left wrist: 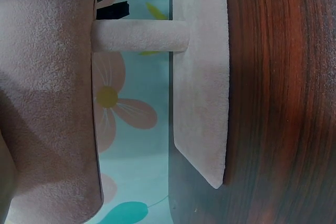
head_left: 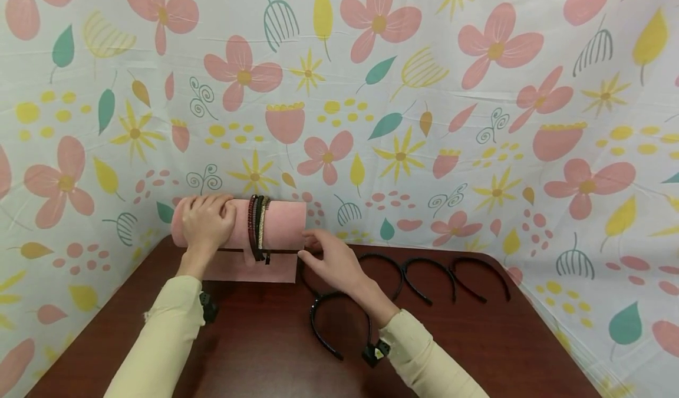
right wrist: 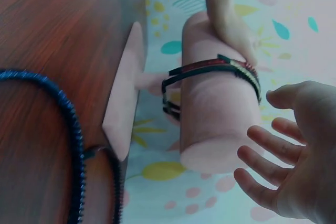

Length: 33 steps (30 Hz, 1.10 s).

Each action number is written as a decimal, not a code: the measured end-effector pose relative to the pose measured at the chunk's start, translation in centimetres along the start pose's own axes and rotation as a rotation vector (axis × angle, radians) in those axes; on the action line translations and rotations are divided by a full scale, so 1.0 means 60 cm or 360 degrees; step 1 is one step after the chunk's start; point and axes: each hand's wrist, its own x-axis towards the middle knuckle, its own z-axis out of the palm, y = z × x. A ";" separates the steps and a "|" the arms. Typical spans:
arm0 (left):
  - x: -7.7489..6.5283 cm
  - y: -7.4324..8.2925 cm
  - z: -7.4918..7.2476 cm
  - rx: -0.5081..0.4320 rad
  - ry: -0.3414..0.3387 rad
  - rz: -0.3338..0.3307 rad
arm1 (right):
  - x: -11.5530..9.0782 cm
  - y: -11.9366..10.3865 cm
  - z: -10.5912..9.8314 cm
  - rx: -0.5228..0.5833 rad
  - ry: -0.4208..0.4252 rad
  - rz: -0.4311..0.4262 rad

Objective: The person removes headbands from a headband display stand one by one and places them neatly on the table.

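Note:
A pink plush headband holder (head_left: 286,224), a thick horizontal roll on a short post, stands on a flat pink base (head_left: 281,273). My left hand (head_left: 205,226) grips the roll from above near its left end. Around the roll's middle hang several headbands (head_left: 258,227), dark red, black and gold-toned, their ends below it. My right hand (head_left: 336,263) is by the roll's right end, with nothing in it. In the right wrist view its fingers (right wrist: 268,169) are spread and slightly bent, beside the roll's end face.
Several black headbands (head_left: 480,259) lie in a row along the back right of the dark wooden table (head_left: 254,339). One beaded headband (head_left: 320,333) lies nearer, below my right wrist. A flower-printed cloth (head_left: 371,121) hangs close behind the table.

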 end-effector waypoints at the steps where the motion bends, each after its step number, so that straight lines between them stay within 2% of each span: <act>1: 0.000 0.000 0.000 0.0003 0.0004 0.0004 | 0.002 -0.004 0.000 0.0013 0.0004 -0.0009; 14: -0.001 0.002 -0.001 0.0005 0.0006 -0.0007 | 0.035 -0.032 0.020 0.0061 -0.0010 -0.0089; 22: -0.001 0.002 -0.001 0.0002 0.0035 0.0006 | 0.047 -0.049 0.030 0.0105 -0.0051 -0.0079; 33: -0.002 0.002 0.000 -0.0006 0.0023 -0.0005 | 0.063 -0.058 0.048 0.0119 -0.0083 -0.0059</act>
